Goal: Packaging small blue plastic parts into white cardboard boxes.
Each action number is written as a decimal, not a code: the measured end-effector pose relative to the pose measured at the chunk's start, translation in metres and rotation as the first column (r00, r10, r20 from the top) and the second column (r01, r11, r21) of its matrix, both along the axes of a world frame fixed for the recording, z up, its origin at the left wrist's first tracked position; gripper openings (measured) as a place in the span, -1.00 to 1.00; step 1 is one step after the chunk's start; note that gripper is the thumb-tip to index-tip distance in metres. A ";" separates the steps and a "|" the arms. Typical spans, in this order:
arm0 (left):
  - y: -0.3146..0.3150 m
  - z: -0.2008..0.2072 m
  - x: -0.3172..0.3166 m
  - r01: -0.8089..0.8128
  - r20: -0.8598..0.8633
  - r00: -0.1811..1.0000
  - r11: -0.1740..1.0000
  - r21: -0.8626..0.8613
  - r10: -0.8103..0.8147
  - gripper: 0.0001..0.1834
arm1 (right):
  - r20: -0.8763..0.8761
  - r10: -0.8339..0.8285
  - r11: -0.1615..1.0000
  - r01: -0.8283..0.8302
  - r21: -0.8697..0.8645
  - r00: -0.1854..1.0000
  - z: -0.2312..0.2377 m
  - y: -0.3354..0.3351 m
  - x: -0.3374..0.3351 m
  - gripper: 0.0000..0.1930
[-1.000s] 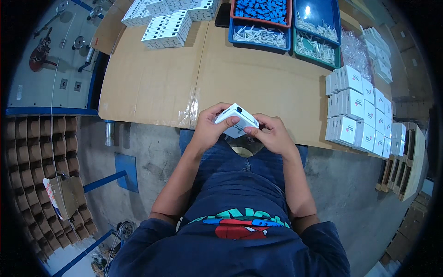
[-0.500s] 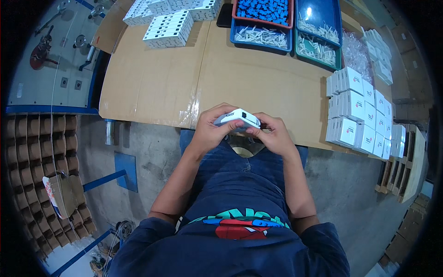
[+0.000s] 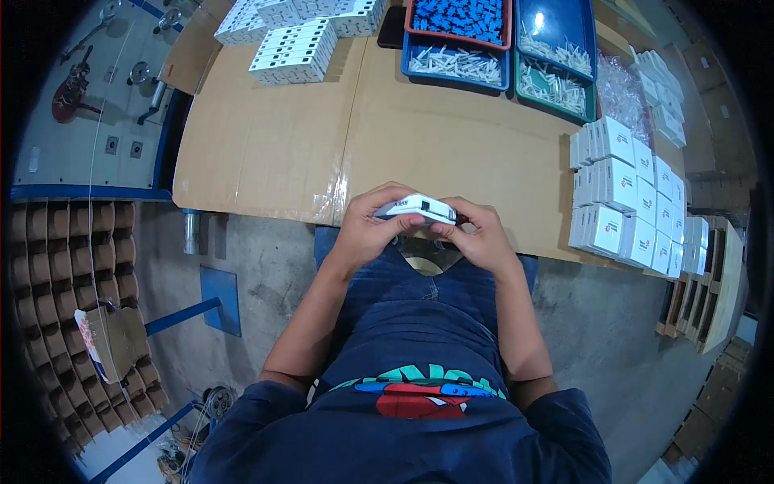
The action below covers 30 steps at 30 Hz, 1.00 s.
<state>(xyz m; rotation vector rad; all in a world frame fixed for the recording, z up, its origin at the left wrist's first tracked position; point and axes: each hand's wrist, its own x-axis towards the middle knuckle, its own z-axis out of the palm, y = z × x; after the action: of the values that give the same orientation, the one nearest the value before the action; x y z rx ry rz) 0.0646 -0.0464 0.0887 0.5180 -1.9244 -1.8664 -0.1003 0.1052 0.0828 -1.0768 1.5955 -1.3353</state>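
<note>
A small white box (image 3: 421,207) with a dark square mark on its narrow side is held between my two hands, just off the table's near edge. My left hand (image 3: 373,221) wraps its left end, thumb along the near side. At the other end, the fingers and thumb of my right hand (image 3: 481,232) close round the box's right corner. The fingers behind the box are partly hidden. Both hands are above my lap, close to the cardboard-covered table (image 3: 419,153).
Stacked white boxes (image 3: 625,194) stand at the table's right edge, more patterned white boxes (image 3: 294,52) at the far left. Trays hold blue parts (image 3: 459,20) and white plastic pieces (image 3: 455,66). Clear plastic wrap (image 3: 625,97) lies beside them. A divided cardboard rack (image 3: 64,282) is at left.
The white box has tilted slightly in my hands, so its near side shows less. Both hands keep nearly the same place and grip.
</note>
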 end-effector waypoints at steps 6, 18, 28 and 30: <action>-0.002 0.000 0.001 -0.007 0.009 1.000 0.998 0.059 0.007 -0.70 | -0.088 -0.035 0.997 0.029 -0.067 0.996 -0.004 -0.003 0.004 -0.69; 0.010 -0.027 -0.007 -0.102 -0.041 0.983 0.725 0.681 0.177 -0.53 | -0.004 -0.112 0.986 0.111 -0.128 0.994 -0.001 -0.009 0.013 -0.39; 0.018 -0.058 0.000 0.306 -0.297 0.938 0.027 0.952 -0.177 -0.58 | 0.403 0.078 0.973 0.018 -0.229 0.912 -0.003 -0.008 0.012 -0.34; 0.019 -0.043 -0.001 0.279 -0.247 0.952 0.174 0.944 -0.182 -0.56 | 0.412 0.058 0.971 0.044 -0.234 0.909 -0.003 -0.005 0.009 -0.40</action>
<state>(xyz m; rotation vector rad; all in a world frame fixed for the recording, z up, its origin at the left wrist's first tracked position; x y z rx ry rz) 0.0634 -0.0275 0.0453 0.4488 -0.4178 -3.1501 -0.0911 0.1000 0.0797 -0.8550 1.1343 -1.6551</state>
